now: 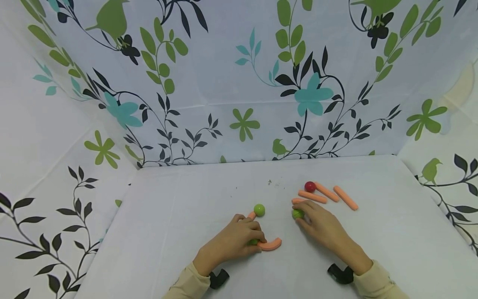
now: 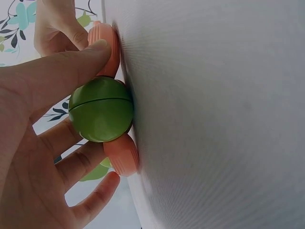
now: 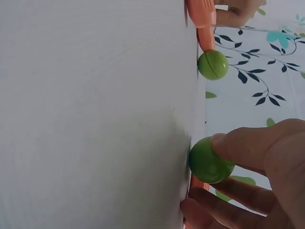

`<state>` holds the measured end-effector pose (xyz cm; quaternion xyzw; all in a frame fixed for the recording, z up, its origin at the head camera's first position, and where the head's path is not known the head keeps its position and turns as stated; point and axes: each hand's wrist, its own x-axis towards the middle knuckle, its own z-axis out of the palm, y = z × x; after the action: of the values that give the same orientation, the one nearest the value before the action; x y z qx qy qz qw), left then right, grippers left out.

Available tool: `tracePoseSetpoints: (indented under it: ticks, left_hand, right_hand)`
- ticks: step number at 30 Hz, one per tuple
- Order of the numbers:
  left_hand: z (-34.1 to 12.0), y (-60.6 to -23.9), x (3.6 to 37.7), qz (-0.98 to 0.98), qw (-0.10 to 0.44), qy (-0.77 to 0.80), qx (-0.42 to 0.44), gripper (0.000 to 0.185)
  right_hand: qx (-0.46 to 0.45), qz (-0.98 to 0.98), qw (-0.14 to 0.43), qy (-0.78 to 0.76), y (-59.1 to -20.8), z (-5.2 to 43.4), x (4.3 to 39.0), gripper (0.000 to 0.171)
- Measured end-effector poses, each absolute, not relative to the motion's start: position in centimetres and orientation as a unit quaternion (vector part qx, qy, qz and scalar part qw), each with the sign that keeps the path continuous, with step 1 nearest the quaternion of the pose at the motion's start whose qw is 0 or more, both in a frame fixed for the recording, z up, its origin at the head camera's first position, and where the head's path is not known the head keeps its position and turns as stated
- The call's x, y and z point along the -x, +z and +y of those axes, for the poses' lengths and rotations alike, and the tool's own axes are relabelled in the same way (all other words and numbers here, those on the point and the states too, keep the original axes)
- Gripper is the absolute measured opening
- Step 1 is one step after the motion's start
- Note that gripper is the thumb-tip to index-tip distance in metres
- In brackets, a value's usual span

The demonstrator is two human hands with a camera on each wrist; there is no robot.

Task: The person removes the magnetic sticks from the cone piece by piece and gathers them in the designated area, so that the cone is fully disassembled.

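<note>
My left hand grips a curved orange rod near a green ball. In the left wrist view the thumb lies on the ridged end of this rod, and the ball sits between it and another orange rod. A second green ball touches the far end of an orange rod beyond the left hand. My right hand pinches a third green ball between thumb and fingers, close over the white table. Just behind its fingers lies a mostly hidden orange rod.
Beyond the right hand lie three straight orange rods, one tilted, one in the middle and one on the left. A red ball touches them. A leaf-patterned cloth hangs behind the white table.
</note>
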<state>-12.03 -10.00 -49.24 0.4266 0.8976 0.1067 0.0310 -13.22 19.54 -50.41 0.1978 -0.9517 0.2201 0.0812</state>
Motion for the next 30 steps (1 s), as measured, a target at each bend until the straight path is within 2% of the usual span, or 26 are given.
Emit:
tracePoseSetpoints:
  ticks: [30]
  left_hand:
    - [-10.15,-49.40,12.00,0.895,0.032,0.114,-0.429,0.015]
  right_hand:
    - [-0.187,-0.948,0.113,0.231,-50.42,20.57,13.91,0.033]
